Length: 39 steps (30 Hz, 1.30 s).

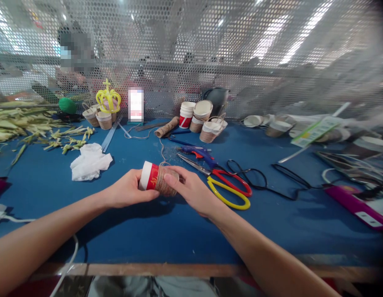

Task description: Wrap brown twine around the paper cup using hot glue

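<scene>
A red and white paper cup (153,175) lies on its side between my hands, just over the blue table. Brown twine (167,181) is wound round a good part of it. My left hand (126,189) grips the cup's white end, thumb along the near side. At the wound end, my right hand (191,187) is closed round the cup with its thumb on the twine. A strand runs from the cup back to a roll of twine (167,127). Close to my right hand lie scissors (230,187) with red and yellow handles and a blue glue gun (197,152).
Stacked paper cups (186,114) and twine-wrapped cups (211,130) stand at the back. A crumpled white tissue (90,161), dried husks (21,123) and a yellow crown ornament (108,99) are leftward. Black cable (256,177) and a purple power strip (355,206) lie rightward.
</scene>
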{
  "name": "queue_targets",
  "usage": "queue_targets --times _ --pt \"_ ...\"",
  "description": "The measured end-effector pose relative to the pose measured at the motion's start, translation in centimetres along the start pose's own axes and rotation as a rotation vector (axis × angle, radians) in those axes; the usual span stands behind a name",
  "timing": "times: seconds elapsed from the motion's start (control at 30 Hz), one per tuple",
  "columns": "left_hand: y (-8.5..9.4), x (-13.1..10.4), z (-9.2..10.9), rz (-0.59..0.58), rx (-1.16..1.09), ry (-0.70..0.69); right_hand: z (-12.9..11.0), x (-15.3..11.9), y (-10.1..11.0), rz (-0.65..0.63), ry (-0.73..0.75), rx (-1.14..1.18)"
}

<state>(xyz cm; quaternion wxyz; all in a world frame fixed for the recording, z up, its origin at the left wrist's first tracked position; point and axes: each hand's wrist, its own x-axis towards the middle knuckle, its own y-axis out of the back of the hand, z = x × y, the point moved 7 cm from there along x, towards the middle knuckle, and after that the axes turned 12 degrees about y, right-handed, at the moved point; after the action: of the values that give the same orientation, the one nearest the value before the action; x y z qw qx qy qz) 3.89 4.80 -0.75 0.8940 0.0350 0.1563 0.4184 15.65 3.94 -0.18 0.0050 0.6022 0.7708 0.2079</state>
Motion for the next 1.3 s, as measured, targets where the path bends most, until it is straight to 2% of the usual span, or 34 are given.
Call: queue_targets --times 0.2,0.3,0.43,0.57,0.73,0.9,1.3 --pt "1.4 0.2 -0.5 0.055 -0.273 0.037 -2.1 -0.3 0.0 0.028 0.282 -0.251" --pt "1.1 0.0 -0.5 0.021 -0.269 0.055 -2.6 -0.3 -0.2 -0.008 0.344 -0.27" --pt "-0.2 -0.4 0.0 -0.058 -0.108 0.044 -1.7 0.1 -0.1 -0.011 0.207 -0.068" --pt "-0.9 -0.6 0.0 -0.074 0.038 0.062 -0.5 0.1 -0.3 0.049 0.043 0.228" --pt "-1.5 -0.6 -0.2 -0.089 0.088 0.086 0.0 -0.1 -0.7 0.113 -0.029 0.425" --pt "-1.7 -0.7 -0.2 -0.089 0.093 0.081 0.1 -0.1 -0.6 0.143 -0.04 0.446" --pt "-1.8 -0.6 0.1 -0.089 0.098 0.023 0.0 -0.1 -0.4 0.169 -0.004 0.3"
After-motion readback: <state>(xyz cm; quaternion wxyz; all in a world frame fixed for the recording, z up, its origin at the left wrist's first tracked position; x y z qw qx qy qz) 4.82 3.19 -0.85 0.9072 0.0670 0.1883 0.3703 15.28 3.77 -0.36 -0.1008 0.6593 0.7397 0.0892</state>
